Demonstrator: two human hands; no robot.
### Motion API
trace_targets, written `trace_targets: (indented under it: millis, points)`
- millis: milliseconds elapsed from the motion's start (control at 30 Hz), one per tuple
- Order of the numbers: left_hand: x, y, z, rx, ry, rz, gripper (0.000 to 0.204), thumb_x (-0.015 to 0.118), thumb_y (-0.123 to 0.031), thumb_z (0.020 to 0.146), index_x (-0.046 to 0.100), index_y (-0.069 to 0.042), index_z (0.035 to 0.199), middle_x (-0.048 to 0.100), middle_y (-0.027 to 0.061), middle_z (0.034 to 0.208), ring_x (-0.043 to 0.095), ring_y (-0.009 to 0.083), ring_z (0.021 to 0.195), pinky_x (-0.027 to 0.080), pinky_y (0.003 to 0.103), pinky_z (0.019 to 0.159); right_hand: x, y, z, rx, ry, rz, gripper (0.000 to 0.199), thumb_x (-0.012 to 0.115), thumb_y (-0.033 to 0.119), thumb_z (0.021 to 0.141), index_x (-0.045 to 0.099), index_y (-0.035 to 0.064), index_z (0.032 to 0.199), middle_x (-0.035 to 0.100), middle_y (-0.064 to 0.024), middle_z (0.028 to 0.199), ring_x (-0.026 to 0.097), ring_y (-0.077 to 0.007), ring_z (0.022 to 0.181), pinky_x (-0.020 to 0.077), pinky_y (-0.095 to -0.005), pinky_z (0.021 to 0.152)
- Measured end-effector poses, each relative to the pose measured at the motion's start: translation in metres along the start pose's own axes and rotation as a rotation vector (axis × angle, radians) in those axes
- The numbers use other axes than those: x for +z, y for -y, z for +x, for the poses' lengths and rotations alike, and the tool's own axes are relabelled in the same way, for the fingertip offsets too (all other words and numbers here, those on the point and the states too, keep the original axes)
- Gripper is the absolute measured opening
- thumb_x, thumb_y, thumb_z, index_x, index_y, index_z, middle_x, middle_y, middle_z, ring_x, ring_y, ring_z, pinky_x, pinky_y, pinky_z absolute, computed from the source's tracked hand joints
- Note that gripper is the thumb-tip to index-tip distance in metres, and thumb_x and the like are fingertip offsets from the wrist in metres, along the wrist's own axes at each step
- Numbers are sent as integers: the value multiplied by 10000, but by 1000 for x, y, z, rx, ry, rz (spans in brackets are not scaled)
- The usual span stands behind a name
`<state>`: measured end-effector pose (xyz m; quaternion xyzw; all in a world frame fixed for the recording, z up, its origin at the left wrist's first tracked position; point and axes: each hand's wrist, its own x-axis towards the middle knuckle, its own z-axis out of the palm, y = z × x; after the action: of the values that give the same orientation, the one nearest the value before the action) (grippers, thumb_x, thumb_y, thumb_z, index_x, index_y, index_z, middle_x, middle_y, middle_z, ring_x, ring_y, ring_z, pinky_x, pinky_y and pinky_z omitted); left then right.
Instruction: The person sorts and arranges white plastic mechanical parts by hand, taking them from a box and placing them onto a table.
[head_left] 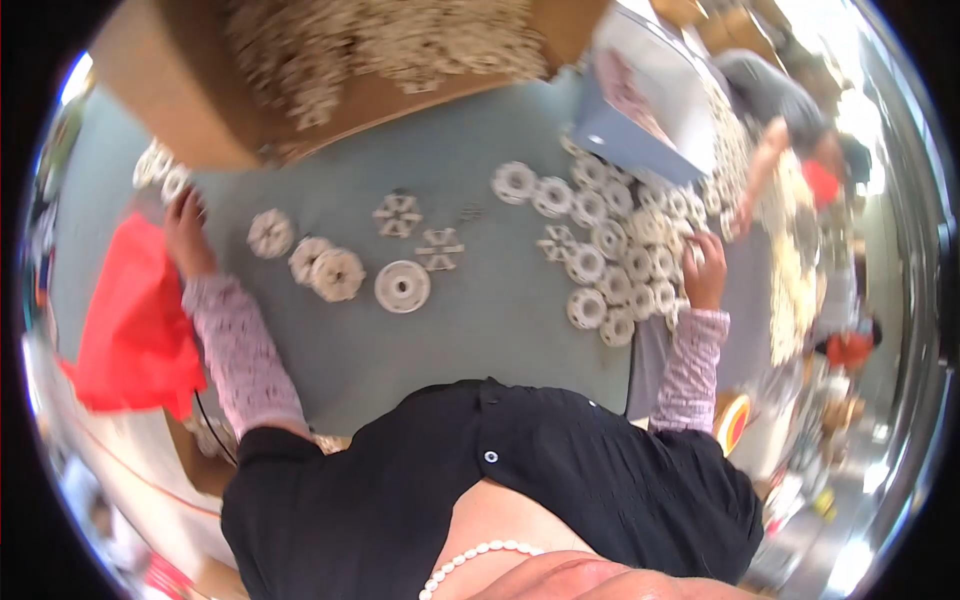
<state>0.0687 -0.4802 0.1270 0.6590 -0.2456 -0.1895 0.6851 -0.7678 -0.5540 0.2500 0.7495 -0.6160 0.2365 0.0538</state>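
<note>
At the table's far left, my left hand [188, 235] reaches to a small group of white plastic rings [155, 165]. Its fingers are bent together by the nearest ring, and what they hold is hidden. My right hand [706, 268] is at the right edge of a spread pile of white rings [610, 240], its fingers closed on a ring there. Between the hands lie a white disc with a centre hole [402, 287], notched round assemblies [337, 274], a spoked wheel-like part [397, 214] and a loose pale spoked piece [439, 249].
A large cardboard box [190, 80] full of pale parts stands at the back. Right of it is a blue-grey bin [630, 135]. A co-worker's arm [768, 160] reaches toward more parts at the right. Red cloth [145, 315] hangs at the left.
</note>
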Motion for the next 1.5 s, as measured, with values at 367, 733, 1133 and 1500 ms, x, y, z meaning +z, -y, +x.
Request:
trace_targets:
  millis: [367, 733, 1133, 1500]
  points:
    - [200, -135, -358, -44, 715, -39, 119, 631, -15, 966, 712, -15, 1054, 703, 80, 1012, 634, 156, 919, 524, 288, 803, 54, -15, -13, 194, 15, 16, 568, 808, 291, 791, 659, 47, 1281, 694, -166, 1198, 630, -356, 1147, 481, -467, 1019]
    - [284, -98, -438, -1387, 1393, -566, 405, 561, -266, 1027, 556, -68, 1381, 704, 164, 1216, 714, 243, 1045, 634, 349, 763, -14, -79, -58, 282, -265, 189, 751, 843, 526, 780, 632, 97, 1358, 693, -135, 1272, 616, -326, 1237, 431, -460, 1103]
    - [333, -145, -479, -1295, 1535, -411, 677, 499, -484, 1055, 341, -85, 1578, 549, 184, 1479, 629, 331, 1272, 640, 461, 902, -54, -10, -77, 130, 236, 981, 696, 865, 366, 793, 628, 64, 1373, 660, -133, 1359, 627, -261, 1228, 465, -409, 1070]
    - [340, -125, -498, -1406, 1714, -323, 606, 580, -463, 973, 516, -48, 1410, 638, 204, 1278, 701, 308, 1051, 635, 376, 647, -78, -186, -141, 539, -306, 382, 382, 794, 269, 859, 722, 47, 1161, 705, -140, 1201, 661, -301, 1141, 523, -398, 995]
